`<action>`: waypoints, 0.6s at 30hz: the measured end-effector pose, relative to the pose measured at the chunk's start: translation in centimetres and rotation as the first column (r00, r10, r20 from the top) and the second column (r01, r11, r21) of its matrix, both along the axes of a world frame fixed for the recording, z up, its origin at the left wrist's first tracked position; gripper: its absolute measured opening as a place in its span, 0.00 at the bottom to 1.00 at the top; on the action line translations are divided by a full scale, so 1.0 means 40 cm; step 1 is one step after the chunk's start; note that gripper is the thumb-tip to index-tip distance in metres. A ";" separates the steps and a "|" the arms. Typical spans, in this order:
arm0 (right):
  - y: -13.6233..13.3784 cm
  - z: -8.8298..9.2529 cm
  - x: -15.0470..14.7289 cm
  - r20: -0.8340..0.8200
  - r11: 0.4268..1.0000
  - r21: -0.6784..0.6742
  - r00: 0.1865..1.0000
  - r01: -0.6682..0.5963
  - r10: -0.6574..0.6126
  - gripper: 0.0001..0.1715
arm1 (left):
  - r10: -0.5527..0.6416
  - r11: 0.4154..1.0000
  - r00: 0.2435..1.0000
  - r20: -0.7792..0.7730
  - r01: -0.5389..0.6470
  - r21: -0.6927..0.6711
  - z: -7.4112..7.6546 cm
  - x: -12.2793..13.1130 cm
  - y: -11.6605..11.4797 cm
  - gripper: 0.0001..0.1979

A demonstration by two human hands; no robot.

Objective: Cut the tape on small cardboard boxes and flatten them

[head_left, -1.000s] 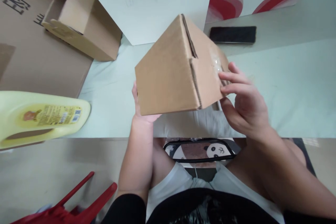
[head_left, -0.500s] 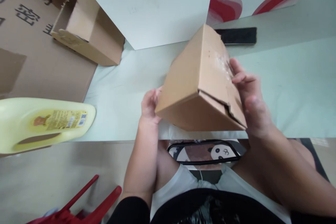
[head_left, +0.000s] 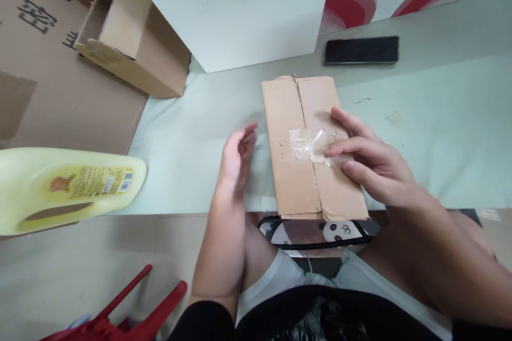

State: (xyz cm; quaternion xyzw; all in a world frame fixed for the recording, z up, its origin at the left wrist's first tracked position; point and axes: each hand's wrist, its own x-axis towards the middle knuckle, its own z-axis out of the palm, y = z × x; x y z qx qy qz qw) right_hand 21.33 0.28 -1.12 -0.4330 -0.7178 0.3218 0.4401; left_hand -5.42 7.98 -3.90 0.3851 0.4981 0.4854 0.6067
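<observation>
A brown cardboard box (head_left: 290,181) lies at the table's front edge, its seamed side facing up. Clear tape (head_left: 301,144), partly wrinkled, crosses the middle of the seam. My right hand (head_left: 376,165) rests on the box's right part, fingers spread, with fingertips at the end of the tape. To the left of the box, my left hand (head_left: 237,154) stands on edge over the table, apart from the cardboard, fingers extended and slightly blurred. Nothing shows in its grasp.
A black phone (head_left: 362,50) lies behind the box. White cartons (head_left: 240,10) stand at the back. On the left are an open cardboard box (head_left: 160,58), a large brown carton (head_left: 80,101) and a yellow bottle (head_left: 72,184). A red stool (head_left: 160,309) is on the floor.
The box has been turned from a tilted, raised pose to lying with its taped side up. My left hand has let go of it; my right hand has moved onto its top.
</observation>
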 end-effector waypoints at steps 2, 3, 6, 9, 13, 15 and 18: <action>0.003 -0.004 -0.011 0.010 0.999 0.042 1.000 -0.025 0.025 0.10 | 0.123 0.951 0.991 -0.046 -0.105 0.291 0.015 0.002 -0.002 0.20; 0.005 -0.006 -0.017 0.011 0.997 0.062 0.999 -0.034 0.033 0.10 | 0.123 0.900 0.990 -0.067 -0.083 0.429 0.022 0.007 -0.004 0.19; 0.010 -0.008 -0.034 0.012 0.995 0.088 0.999 -0.037 0.036 0.11 | -0.005 0.670 0.957 -0.289 0.218 0.710 0.037 0.024 -0.006 0.19; 0.008 -0.011 -0.041 0.008 0.995 0.090 0.999 -0.032 0.031 0.11 | 0.006 0.533 0.827 -0.561 0.472 0.702 0.036 0.030 -0.001 0.23; 0.009 -0.024 -0.023 -0.086 0.990 0.078 0.991 0.114 -0.107 0.15 | 0.015 0.527 0.808 -0.589 0.494 0.692 0.025 0.018 0.006 0.24; 0.020 -0.032 -0.003 -0.037 0.923 0.017 0.923 0.385 -0.384 0.14 | 0.030 0.523 0.812 -0.583 0.484 0.702 0.021 0.012 0.007 0.24; 0.043 -0.043 0.026 0.387 0.776 -0.108 0.745 0.622 -0.544 0.13 | 0.049 0.526 0.800 -0.598 0.489 0.696 0.018 0.013 0.007 0.25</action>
